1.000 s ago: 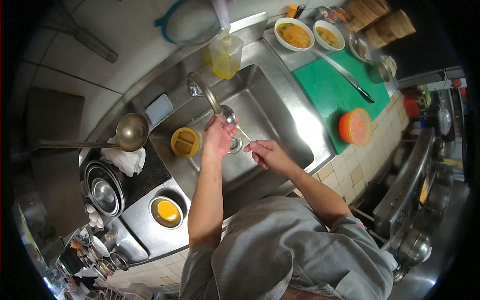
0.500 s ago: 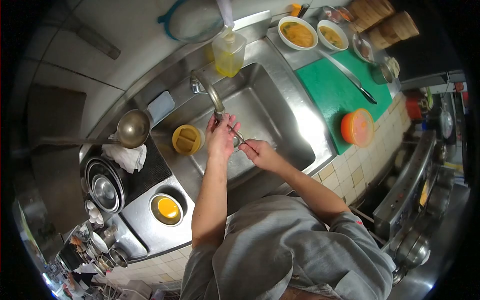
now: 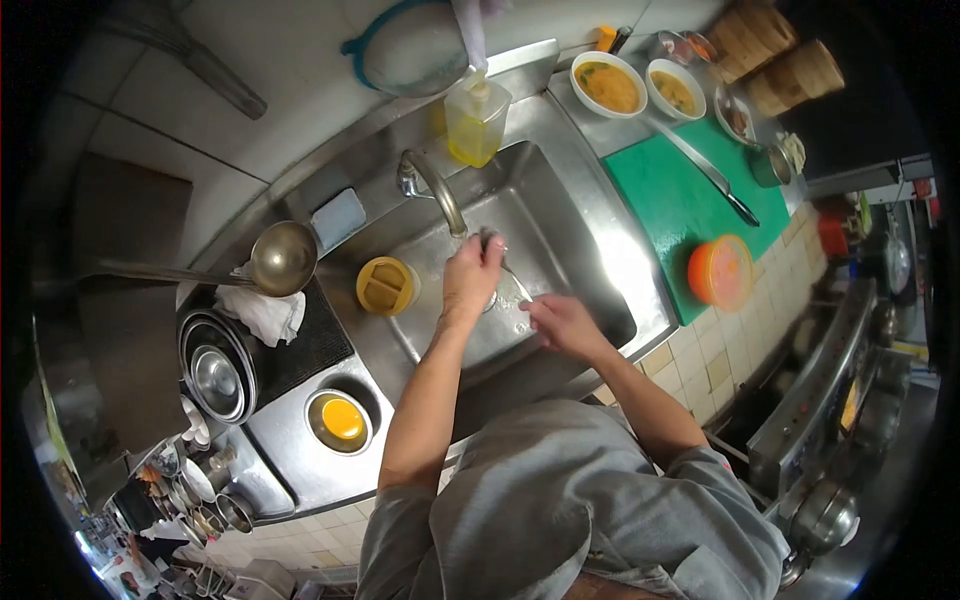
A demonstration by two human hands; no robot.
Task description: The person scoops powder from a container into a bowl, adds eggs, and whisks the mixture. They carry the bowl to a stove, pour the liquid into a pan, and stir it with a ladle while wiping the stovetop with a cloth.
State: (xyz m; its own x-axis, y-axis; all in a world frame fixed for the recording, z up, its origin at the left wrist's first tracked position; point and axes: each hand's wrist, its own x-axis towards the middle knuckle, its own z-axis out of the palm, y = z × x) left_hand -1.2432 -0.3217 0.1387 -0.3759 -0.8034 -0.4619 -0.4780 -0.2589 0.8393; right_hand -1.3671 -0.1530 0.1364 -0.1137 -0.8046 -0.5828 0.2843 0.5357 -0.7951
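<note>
Over the metal sink (image 3: 430,225), below the curved faucet (image 3: 440,190), my left hand (image 3: 473,275) is closed around one end of a slim metal utensil (image 3: 518,287). That end is hidden in the fingers, so its kind does not show. To the right and lower, my right hand (image 3: 562,325) pinches the utensil's other end. Water spreads on the sink floor beneath. Inside the sink, left of my left hand, stands a tan-topped round container (image 3: 386,286).
A soap bottle (image 3: 476,125) stands behind the faucet. On the right are a green cutting board (image 3: 640,185), a knife (image 3: 712,175), an orange tub (image 3: 720,272) and soup bowls (image 3: 608,85). A ladle (image 3: 284,258) and a bowl of yellow liquid (image 3: 340,421) are at left.
My left hand's fingers, spread before, are now curled closed around the utensil. My right hand has moved right and slightly toward me, leaving more of the utensil showing. The view has shifted slightly.
</note>
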